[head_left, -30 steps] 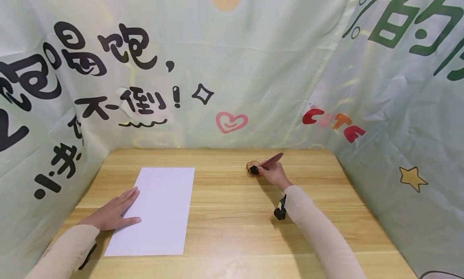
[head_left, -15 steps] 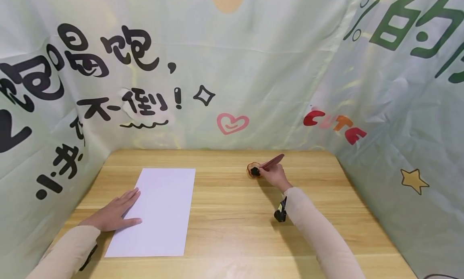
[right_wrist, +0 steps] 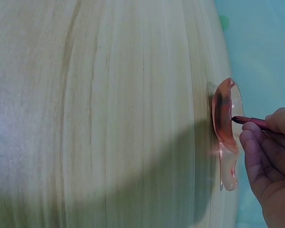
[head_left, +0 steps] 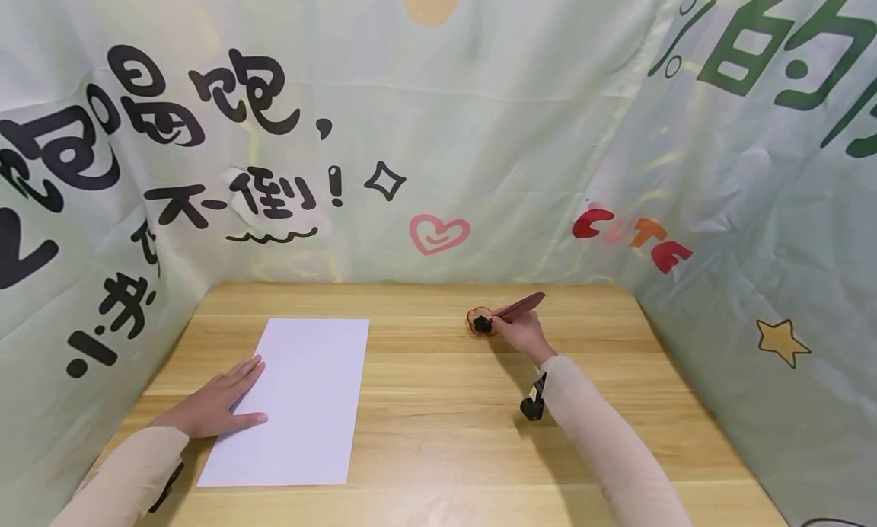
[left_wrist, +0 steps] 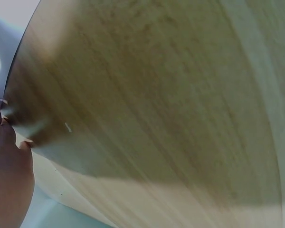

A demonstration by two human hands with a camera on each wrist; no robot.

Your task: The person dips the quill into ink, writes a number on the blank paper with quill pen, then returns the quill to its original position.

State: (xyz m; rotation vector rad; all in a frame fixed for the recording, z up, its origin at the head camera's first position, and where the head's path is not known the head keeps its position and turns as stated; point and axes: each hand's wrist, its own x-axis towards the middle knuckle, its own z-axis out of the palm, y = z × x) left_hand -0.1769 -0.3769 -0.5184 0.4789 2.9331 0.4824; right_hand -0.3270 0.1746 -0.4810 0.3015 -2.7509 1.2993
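Observation:
My left hand (head_left: 212, 405) lies with straight fingers across the left edge of a white sheet of paper (head_left: 308, 413) on the table. At the back right, my right hand (head_left: 524, 334) pinches a slim dark red brush (right_wrist: 254, 122) between thumb and fingers. Its far end is broad and leaf-shaped, and its pointed tip is dark. That tip reaches to a small see-through reddish dish (right_wrist: 223, 128) with a wavy rim and a handle-like end. Inside the dish sits a black patch (head_left: 483, 324). In the left wrist view, only part of the left hand shows beside the paper.
The wooden table (head_left: 425, 413) spreads between paper and dish. Printed cloth walls (head_left: 521, 131) with writing and drawings enclose it at the back and sides. Both wrists carry small black devices, such as the right wrist camera (head_left: 533, 404).
The brush's broad end has swung slightly to the right and the right wrist has shifted a little with it. The left hand and paper stay put.

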